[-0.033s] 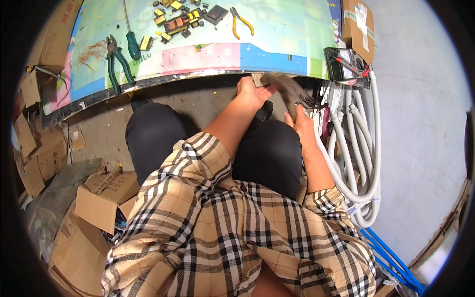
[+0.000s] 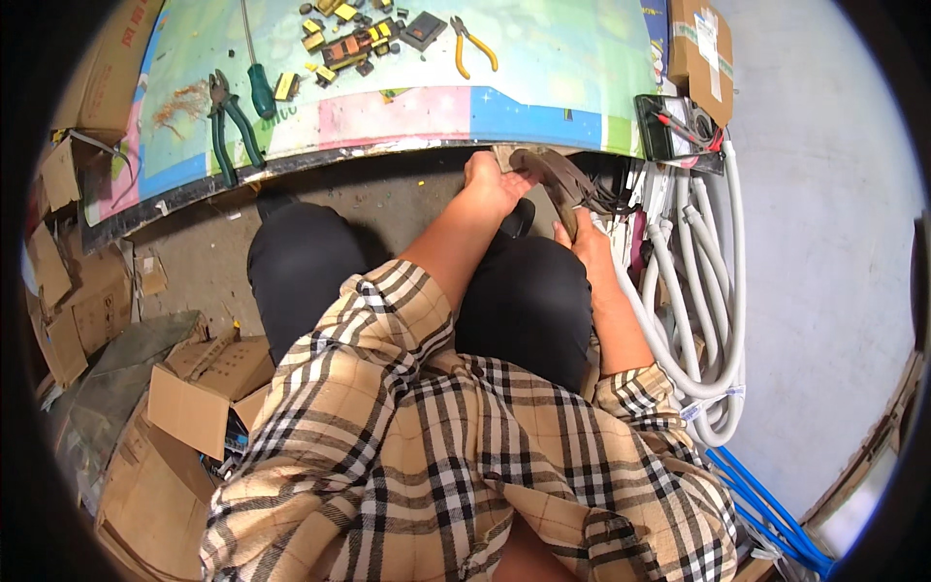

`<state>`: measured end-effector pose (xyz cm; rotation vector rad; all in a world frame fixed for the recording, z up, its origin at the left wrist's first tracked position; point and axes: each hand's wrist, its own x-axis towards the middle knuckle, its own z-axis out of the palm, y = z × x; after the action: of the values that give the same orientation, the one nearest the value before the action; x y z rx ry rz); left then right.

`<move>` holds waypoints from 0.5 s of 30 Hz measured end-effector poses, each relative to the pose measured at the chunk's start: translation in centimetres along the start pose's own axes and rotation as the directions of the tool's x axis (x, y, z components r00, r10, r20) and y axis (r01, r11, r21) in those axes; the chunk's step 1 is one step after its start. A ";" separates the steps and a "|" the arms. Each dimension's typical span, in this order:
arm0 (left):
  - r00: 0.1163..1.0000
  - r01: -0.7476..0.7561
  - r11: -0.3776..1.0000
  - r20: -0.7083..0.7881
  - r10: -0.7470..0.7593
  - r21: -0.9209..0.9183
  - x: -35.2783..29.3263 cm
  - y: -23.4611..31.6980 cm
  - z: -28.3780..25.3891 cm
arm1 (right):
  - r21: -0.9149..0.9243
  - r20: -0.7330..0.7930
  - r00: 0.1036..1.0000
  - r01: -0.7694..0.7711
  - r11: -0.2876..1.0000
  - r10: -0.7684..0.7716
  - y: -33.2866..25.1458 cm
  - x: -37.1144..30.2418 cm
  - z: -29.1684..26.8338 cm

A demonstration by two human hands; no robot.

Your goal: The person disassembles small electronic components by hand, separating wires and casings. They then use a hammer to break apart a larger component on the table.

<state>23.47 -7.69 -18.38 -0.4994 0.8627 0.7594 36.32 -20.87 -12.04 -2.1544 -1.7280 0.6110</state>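
Under the front edge of the table, my left hand (image 2: 495, 184) is closed by a small flat tan piece (image 2: 503, 157), its fingers partly hidden by a tool. My right hand (image 2: 589, 241) is wrapped round the lower end of that dark, curved metal-looking tool (image 2: 558, 184), whose rounded, hooked end lies over the left hand's fingertips and close to the tan piece. I cannot make out whether the tool touches the piece. Both hands are just beyond my right knee (image 2: 524, 301).
On the table (image 2: 388, 121) lie green-handled pliers (image 2: 227, 121), a screwdriver (image 2: 260, 89), yellow-handled pliers (image 2: 471, 47) and several yellow-black parts (image 2: 359, 44). A black tray (image 2: 669, 126) holds red-tipped leads. Coiled white hose (image 2: 718, 291) stands right; cardboard boxes (image 2: 194, 398) lie left.
The curved tool, smeared by motion before, now shows sharply, its shape slightly shifted. My right hand has moved a little; the left hand stays in place.
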 end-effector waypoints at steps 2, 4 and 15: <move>0.999 -0.028 0.999 -0.015 0.028 -0.015 -0.1 0.1 0.9 | -0.046 0.027 1.000 -0.012 0.999 0.014 0.2 0.3 0.1; 0.999 -0.022 0.999 -0.031 0.023 0.024 0.1 0.2 0.7 | -0.030 0.033 0.999 -0.014 0.999 0.015 0.2 0.2 -0.1; 0.999 -0.038 0.982 0.035 0.033 0.182 0.7 0.5 -0.7 | 0.078 -0.077 0.997 -0.019 0.997 0.025 -0.2 0.2 -2.2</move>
<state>23.00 -7.56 -19.39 -0.3085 0.9042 0.7108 37.29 -20.57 -10.09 -2.1177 -1.6155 0.5814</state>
